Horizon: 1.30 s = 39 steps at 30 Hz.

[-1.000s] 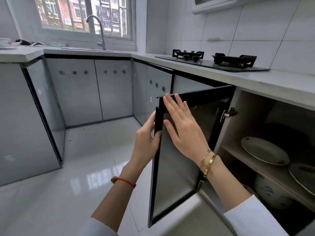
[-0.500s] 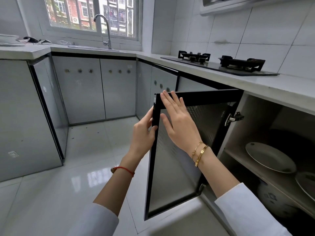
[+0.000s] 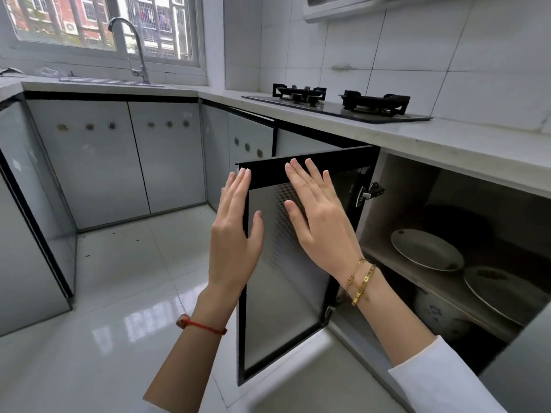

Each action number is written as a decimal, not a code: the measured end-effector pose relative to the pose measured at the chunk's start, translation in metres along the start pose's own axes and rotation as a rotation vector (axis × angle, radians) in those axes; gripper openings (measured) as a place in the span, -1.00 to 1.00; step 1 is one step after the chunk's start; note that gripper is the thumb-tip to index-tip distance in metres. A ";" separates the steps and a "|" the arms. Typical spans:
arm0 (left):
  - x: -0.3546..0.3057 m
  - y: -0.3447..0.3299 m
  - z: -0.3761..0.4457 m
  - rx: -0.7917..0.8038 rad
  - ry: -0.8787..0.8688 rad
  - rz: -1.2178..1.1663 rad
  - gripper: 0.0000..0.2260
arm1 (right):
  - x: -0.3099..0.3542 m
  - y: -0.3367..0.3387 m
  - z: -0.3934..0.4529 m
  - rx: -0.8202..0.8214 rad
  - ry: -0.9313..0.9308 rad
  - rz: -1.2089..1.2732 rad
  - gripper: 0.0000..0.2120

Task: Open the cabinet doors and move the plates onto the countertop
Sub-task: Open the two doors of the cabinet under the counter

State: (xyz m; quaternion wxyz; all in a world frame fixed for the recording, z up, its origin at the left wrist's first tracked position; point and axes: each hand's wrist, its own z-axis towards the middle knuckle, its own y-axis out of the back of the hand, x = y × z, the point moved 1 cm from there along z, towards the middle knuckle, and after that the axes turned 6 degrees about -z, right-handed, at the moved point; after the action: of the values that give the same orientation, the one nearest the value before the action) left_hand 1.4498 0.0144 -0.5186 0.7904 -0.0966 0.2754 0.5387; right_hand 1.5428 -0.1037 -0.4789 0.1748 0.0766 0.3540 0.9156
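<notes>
Left grip [image 3: 235, 234] and right grip [image 3: 319, 222] released, fingers straight, beside open cabinet door [image 3: 283, 293]; plates [image 3: 426, 248] on shelf behind.

The cabinet door [image 3: 286, 293] stands swung out to the left of the open cabinet [image 3: 396, 186], hinged at its right edge. The left hand [image 3: 235, 234] lies at the door's free left edge; the right hand [image 3: 319, 222] lies flat against its inner face. Inside, on the shelf [image 3: 384, 257], two plates [image 3: 426, 248] sit side by side, the second plate [image 3: 507, 293] to the right and nearer. A pot [image 3: 438, 317] stands below the shelf. The countertop [image 3: 465, 150] runs above, with the gas hob [image 3: 337, 107] on it further back. The tap [image 3: 131, 43] stands far left, before the window [image 3: 98, 22].
</notes>
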 end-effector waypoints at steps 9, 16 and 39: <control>-0.029 -0.055 0.002 0.229 -0.100 -0.134 -0.55 | -0.056 0.063 -0.049 -0.051 -0.186 -0.164 -0.52; -0.057 -0.132 -0.010 0.409 -0.122 -0.235 -0.56 | -0.113 0.119 -0.102 -0.050 -0.382 -0.345 -0.52; -0.196 -0.345 -0.053 0.970 -0.110 -0.497 -0.52 | -0.202 0.222 -0.195 -0.010 -0.682 -0.678 -0.47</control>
State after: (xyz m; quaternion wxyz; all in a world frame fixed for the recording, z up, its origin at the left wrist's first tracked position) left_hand 1.6920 -0.3043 -0.5063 0.8609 0.2449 0.4194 0.1513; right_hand 1.6194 -0.4527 -0.4761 0.5701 0.2518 0.2770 0.7314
